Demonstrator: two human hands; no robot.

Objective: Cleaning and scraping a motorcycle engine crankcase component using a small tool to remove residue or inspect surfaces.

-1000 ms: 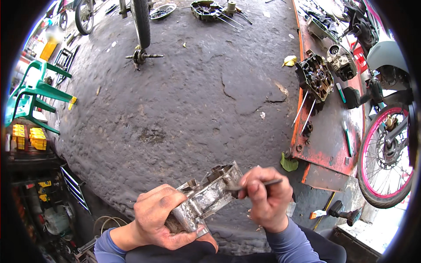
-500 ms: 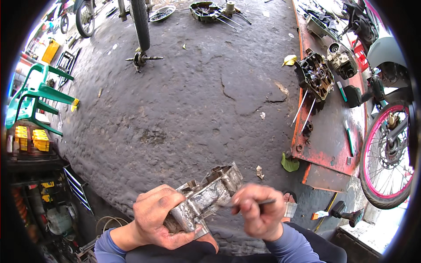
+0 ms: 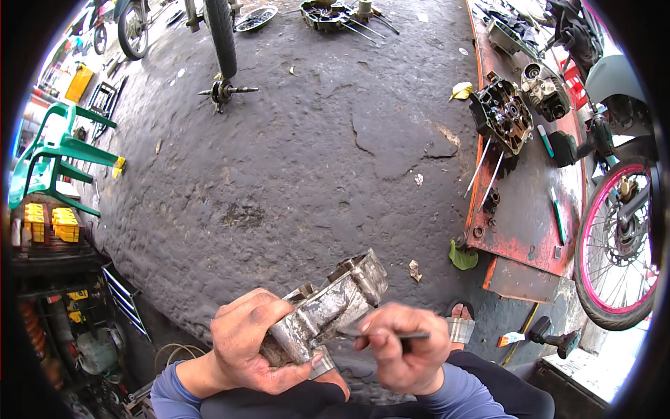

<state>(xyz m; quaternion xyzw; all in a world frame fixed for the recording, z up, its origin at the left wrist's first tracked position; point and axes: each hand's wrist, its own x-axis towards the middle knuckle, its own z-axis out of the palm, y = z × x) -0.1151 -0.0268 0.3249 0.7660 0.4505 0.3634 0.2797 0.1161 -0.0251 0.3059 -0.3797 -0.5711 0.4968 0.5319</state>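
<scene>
My left hand (image 3: 250,342) grips a grey metal engine casing (image 3: 331,304) by its near left end, thumb below and fingers over the top. The casing is tilted, its far end raised toward the right, and its surface is stained and patchy. In my right hand (image 3: 406,349) a thin dark metal tool (image 3: 412,335) is pinched between thumb and fingers. Its tip is at the lower right side of the casing, apparently touching it. What kind of tool it is, I cannot make out.
An opened engine block (image 3: 501,115) lies on the red metal bench (image 3: 530,241) at right, by a pink-rimmed wheel (image 3: 618,244). A crankshaft (image 3: 222,92) is on the floor beyond. A green chair (image 3: 59,150) stands left. A brush (image 3: 511,339) lies near my foot.
The casing has risen slightly, its far end tipped higher. My right hand has shifted a little, and the tool's tip now shows more clearly beside the casing.
</scene>
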